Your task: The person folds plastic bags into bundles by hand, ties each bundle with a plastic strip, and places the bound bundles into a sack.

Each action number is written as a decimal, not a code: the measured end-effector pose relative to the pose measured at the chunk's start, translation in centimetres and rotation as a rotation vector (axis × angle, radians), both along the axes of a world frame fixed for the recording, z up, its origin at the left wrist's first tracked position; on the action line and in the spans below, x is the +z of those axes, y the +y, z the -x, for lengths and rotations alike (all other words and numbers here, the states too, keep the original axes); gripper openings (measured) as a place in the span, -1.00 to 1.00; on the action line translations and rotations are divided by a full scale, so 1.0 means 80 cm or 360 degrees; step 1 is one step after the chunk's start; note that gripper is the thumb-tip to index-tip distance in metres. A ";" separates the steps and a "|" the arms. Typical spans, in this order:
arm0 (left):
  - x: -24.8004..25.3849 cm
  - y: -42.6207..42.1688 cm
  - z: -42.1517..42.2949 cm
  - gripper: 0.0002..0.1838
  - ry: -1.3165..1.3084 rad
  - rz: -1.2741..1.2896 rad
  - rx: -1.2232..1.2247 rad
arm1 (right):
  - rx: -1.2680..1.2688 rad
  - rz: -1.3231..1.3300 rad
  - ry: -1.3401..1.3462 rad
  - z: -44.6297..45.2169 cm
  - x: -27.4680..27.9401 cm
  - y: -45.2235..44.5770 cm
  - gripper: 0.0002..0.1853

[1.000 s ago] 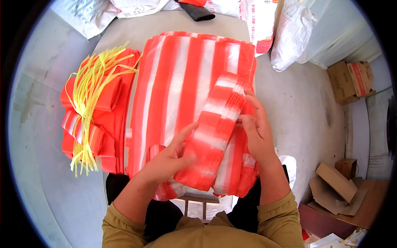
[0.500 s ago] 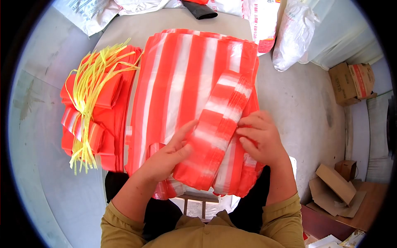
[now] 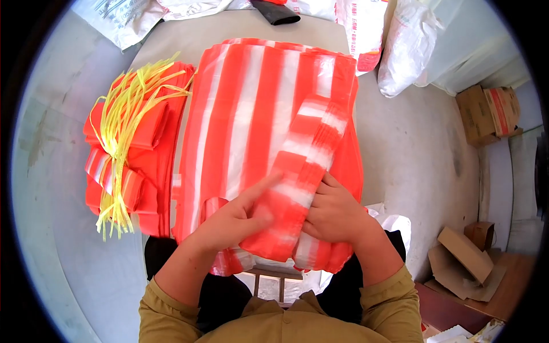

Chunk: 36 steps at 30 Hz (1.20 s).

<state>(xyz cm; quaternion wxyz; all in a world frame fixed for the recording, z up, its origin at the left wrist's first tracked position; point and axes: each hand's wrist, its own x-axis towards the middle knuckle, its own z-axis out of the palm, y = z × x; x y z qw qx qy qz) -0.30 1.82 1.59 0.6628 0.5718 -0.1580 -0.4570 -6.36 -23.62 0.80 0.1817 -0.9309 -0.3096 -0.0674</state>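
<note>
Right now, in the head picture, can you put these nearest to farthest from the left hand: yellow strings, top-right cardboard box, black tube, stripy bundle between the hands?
Nearest to the left hand first:
1. Stripy bundle: touching it, on its right.
2. Yellow strings: off to the left.
3. Black tube: ahead, near the top.
4. Cardboard box: far right.

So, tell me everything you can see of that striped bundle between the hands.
The long, narrow, folded red-and-white striped plastic-looking bundle has stripes across its width and thin layers showing along its right edge. It lies slanted, far end toward the right, on a wider red-and-white plastic-looking stack. The left hand touches its left side; the right hand is at its right edge.
</note>
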 end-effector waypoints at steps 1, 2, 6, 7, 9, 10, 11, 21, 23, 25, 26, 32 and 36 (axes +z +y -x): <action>0.001 -0.001 0.000 -0.22 -0.0035 -0.0012 -0.0019 | -0.0017 -0.0026 0.0021 -0.001 0.000 0.003 -0.72; -0.004 -0.001 0.000 -0.19 -0.0030 0.0032 -0.0013 | -0.0031 -0.0052 0.0042 -0.002 0.003 0.007 -0.72; -0.005 -0.001 0.000 -0.15 -0.0014 0.0040 -0.0019 | -0.0062 -0.0070 0.0026 -0.009 0.004 0.012 -0.69; -0.005 0.000 -0.001 -0.16 -0.0057 0.0024 -0.0033 | -0.0070 -0.0048 0.0045 -0.011 0.004 0.012 -0.69; -0.006 0.000 -0.002 -0.17 -0.0144 -0.0009 -0.0057 | -0.0079 0.0022 0.0119 -0.013 0.003 0.011 -0.67; -0.008 0.000 -0.002 -0.17 -0.0151 -0.0003 -0.0055 | -0.0079 0.0072 0.0175 -0.014 0.004 0.009 -0.65; -0.011 0.000 -0.001 -0.18 -0.0158 0.0003 -0.0053 | -0.0074 0.0149 0.0268 -0.014 0.007 0.008 -0.58; -0.011 -0.001 -0.002 -0.23 -0.0170 -0.0163 -0.0151 | -0.0341 0.0364 0.0224 -0.032 -0.004 -0.011 -0.53; -0.003 -0.003 -0.001 -0.26 -0.0066 -0.0204 -0.0133 | -0.0503 0.0325 0.0208 -0.038 -0.008 -0.021 -0.46; -0.001 -0.002 -0.001 -0.29 -0.0032 -0.0215 -0.0131 | -0.0757 0.0031 0.0078 -0.044 -0.022 -0.032 -0.44; -0.003 -0.001 -0.001 -0.30 -0.0049 -0.0204 -0.0136 | -0.0909 -0.0215 -0.0017 -0.047 -0.032 -0.039 -0.42; -0.007 0.003 -0.001 -0.33 -0.0027 -0.0149 -0.0129 | -0.0746 -0.0312 -0.0234 -0.035 0.014 -0.036 -0.40; -0.004 0.001 0.000 -0.35 -0.0058 -0.0146 -0.0139 | -0.0389 0.0025 0.0046 -0.033 0.026 0.000 -0.38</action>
